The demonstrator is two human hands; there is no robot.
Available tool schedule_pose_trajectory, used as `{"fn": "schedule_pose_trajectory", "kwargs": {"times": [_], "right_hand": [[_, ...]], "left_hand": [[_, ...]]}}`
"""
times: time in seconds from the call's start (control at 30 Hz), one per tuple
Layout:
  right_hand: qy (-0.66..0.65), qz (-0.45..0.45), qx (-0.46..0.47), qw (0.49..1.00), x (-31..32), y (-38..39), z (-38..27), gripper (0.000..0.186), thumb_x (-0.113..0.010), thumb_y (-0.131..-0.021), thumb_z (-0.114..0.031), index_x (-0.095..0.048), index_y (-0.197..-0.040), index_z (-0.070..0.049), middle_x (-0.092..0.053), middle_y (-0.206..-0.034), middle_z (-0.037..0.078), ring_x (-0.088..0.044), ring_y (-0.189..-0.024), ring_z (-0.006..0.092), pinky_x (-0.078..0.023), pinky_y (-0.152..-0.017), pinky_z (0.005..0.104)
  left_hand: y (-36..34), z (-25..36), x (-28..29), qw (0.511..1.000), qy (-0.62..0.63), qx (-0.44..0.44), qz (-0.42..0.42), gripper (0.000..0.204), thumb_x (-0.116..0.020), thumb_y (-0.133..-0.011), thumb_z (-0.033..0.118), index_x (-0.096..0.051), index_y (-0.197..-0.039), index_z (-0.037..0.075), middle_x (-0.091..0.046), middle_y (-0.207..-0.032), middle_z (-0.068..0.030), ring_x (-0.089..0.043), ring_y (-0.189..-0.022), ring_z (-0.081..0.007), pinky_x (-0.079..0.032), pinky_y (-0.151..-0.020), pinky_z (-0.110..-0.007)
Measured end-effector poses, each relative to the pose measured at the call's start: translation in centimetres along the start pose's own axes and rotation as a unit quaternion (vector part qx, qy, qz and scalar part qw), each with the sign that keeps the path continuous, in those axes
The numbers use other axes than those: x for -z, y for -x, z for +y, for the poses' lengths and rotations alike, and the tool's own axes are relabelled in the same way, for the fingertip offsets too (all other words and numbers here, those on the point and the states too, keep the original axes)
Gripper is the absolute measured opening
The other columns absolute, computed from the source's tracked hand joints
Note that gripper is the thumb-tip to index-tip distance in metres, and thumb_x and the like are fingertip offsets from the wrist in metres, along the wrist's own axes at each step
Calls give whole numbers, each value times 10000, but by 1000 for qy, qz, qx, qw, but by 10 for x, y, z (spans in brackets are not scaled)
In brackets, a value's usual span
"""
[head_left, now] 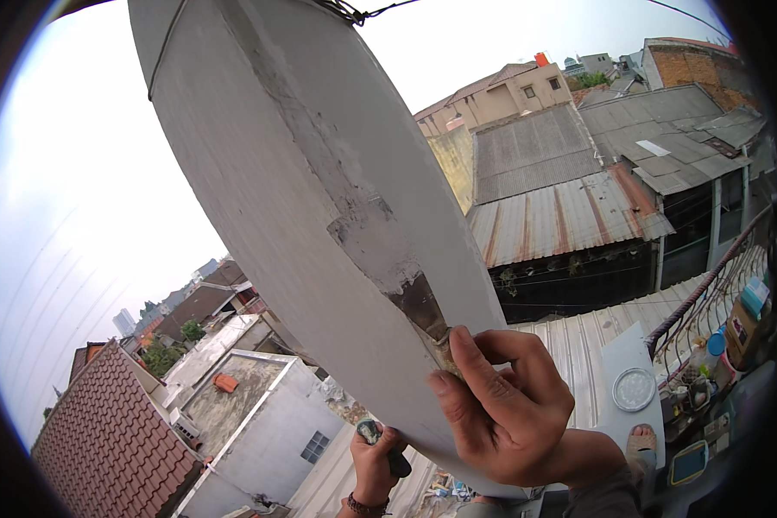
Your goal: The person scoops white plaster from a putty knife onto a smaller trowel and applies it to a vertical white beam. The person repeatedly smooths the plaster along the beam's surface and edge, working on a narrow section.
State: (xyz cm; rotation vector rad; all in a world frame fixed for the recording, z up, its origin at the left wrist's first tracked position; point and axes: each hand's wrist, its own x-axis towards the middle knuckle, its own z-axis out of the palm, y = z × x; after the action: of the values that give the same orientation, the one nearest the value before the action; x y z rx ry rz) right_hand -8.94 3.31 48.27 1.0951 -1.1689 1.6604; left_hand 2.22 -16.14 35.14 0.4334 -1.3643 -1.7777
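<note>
Right hand clenches a putty knife, its flat metal blade pressed on the smooth grey rendered pillar. Left hand, at seven o'clock from it, grasps a small dark rounded object.

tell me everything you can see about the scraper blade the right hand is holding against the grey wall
The putty knife is a flat, wedge-shaped metal blade, widest at its upper end and narrowing toward the handle. Most of it is smeared with pale grey filler; bare dark metal shows near the grip. It lies flat on the grey wall, slanting up and left along a rough filled strip. The right hand grips its handle, which the fingers mostly hide.
</note>
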Motion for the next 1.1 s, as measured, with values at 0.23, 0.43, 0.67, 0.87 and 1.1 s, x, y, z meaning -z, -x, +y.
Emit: {"fn": "schedule_pose_trajectory", "kwargs": {"times": [0.23, 0.43, 0.67, 0.87, 1.1], "right_hand": [[27, -46, 12, 999, 15, 19, -8, 414, -793, -805, -71, -677, -1190, 30, -612, -917, 151, -591, -634, 106, -409, -435, 201], [15, -65, -33, 997, 48, -4, -13, 361, -741, -846, -97, -670, -1155, 75, -601, -918, 173, -600, -683, 148, -478, -541, 242], [5, -39, -24, 999, 22, -35, -12, 355, -690, -891, -75, -636, -1200, 94, -594, -930, 152, -598, -752, 135, -497, -604, 238], [16, 0, -6, 1000, -9, -12, -38, 385, -734, -856, -98, -629, -1168, 102, -598, -898, 149, -626, -711, 171, -516, -550, 283], [-2, 82, -33, 996, -21, 4, -62, 278, -715, -834, -34, -656, -1087, 67, -572, -803, 105, -564, -592, 164, -459, -472, 283]], "left_hand": [[-1, -1, 0, 1000, 6, 6, -9, 224, -738, -891, 118, -528, -875, 43, -591, -732, -51, -536, -611, -137, -472, -593, -297], [0, -6, 13, 999, -10, -16, -29, 158, -669, -936, 143, -574, -969, 21, -597, -782, -17, -543, -635, -114, -446, -567, -282], [-2, -5, 6, 1000, -12, -16, -18, 110, -652, -926, 78, -550, -930, 35, -585, -748, -21, -529, -601, -122, -454, -573, -292], [-4, -6, 6, 1000, 4, -13, -10, 158, -672, -897, 31, -518, -871, 57, -587, -731, -31, -549, -609, -129, -469, -572, -276], [-2, -1, 2, 999, -41, 0, -25, 126, -673, -894, 40, -551, -871, 58, -633, -803, -25, -592, -656, -99, -490, -575, -254]]}}
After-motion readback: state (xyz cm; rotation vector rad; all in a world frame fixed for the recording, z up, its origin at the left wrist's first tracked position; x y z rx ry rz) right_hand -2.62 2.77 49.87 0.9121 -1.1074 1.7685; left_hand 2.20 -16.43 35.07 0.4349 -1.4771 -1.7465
